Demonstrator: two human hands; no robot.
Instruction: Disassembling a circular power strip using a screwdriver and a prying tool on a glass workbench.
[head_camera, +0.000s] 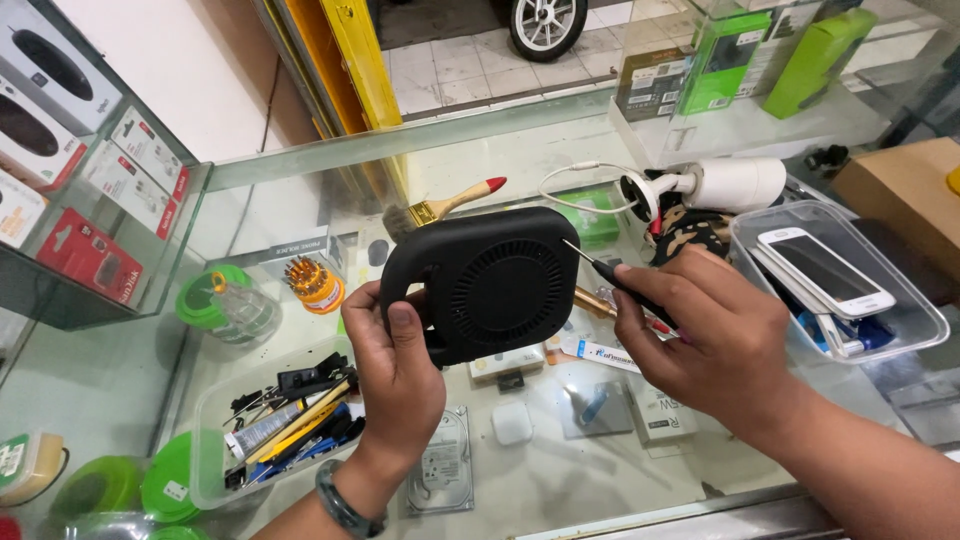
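Two hands busy: left hand (395, 365) gripping black round-vented device (485, 282) above glass counter (300, 170), right hand (700, 335) pinching thin screwdriver (615, 277), tip touching its edge

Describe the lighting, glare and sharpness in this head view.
Head view: bright, even daylight; pale glare washes the glass counter near its far edge; the black device and both the left hand and right hand are sharp; straight edges bow toward the corners from the wide lens.
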